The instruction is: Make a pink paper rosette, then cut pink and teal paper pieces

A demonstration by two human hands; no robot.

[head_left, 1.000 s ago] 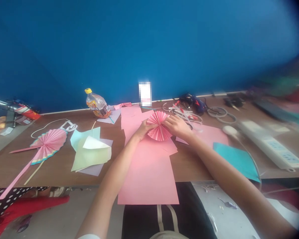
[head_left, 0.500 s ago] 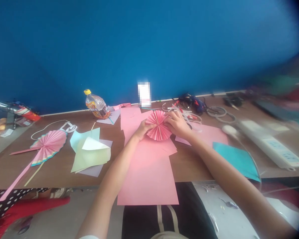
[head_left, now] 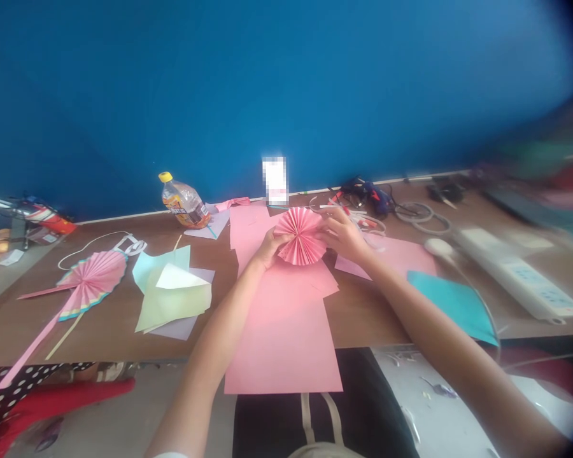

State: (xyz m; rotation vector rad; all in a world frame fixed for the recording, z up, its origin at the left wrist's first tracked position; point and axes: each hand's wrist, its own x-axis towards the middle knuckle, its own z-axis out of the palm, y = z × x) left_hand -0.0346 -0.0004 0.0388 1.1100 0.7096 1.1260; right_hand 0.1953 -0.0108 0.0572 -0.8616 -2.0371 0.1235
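A round pink pleated paper fan [head_left: 300, 236] is spread into a full disc above the pink sheets. My left hand [head_left: 268, 248] grips its left side, the thumb lying over the pleats toward the centre. My right hand [head_left: 341, 234] is at the disc's right edge with bent fingers; the fingertips are partly behind or against the pleats. Beneath both hands, pink paper sheets [head_left: 281, 343] overlap down the middle of the table and past its front edge. On the left lies another pink fan [head_left: 93, 280] with a blue and yellow border, paper strips hanging from it.
Left of the pink sheets sit loose green and white papers [head_left: 176, 299], with a tilted drink bottle [head_left: 186, 203] behind. Cables [head_left: 370, 197] bundle at the back right. Teal paper [head_left: 451, 312] and a white power strip [head_left: 520, 277] lie to the right. A blue wall closes the back.
The pink disc has shifted slightly left and up and looks more evenly spread. My right fingers have moved from over its right side to its right edge.
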